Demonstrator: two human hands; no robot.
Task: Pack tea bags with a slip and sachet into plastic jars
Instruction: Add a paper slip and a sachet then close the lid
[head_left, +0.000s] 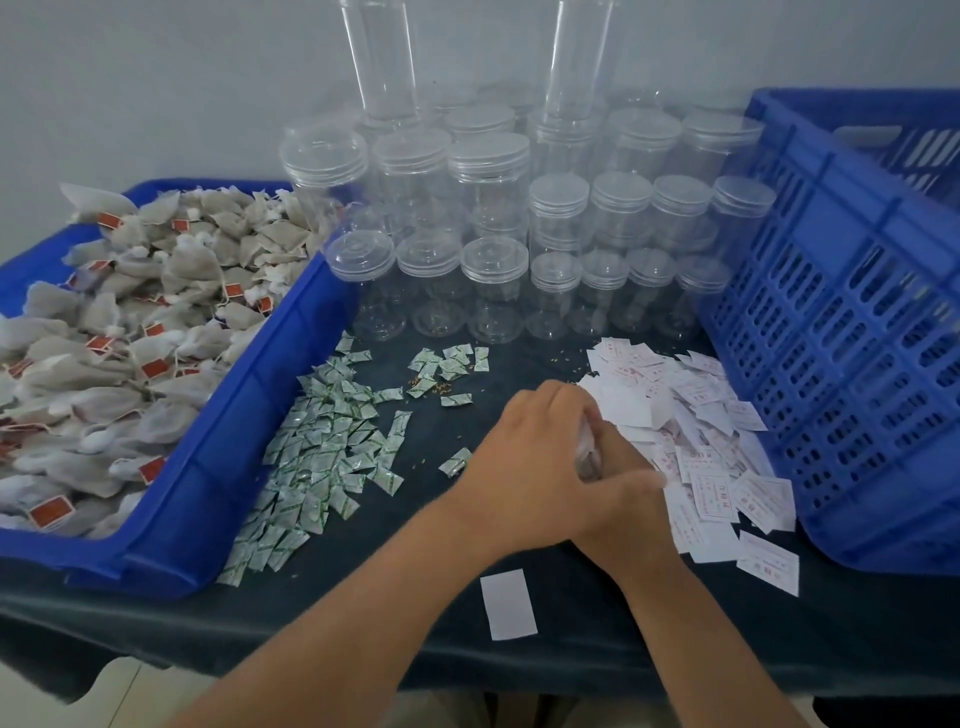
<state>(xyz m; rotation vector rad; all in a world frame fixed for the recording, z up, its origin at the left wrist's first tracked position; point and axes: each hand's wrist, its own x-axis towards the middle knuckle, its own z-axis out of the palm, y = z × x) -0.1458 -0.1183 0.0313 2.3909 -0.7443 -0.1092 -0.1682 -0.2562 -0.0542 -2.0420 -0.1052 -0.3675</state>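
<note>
Blue plastic tray on the left holds heaped tea bags; green sachets lie scattered on the dark tabletop beside it, white slips are piled on the right, and lidded clear jars stand behind. At the slips' edge the left hand curls its fingers round a pale bundle, too hidden to identify. The right hand meets it there; its fingers are blurred, so their state cannot be told.
</note>
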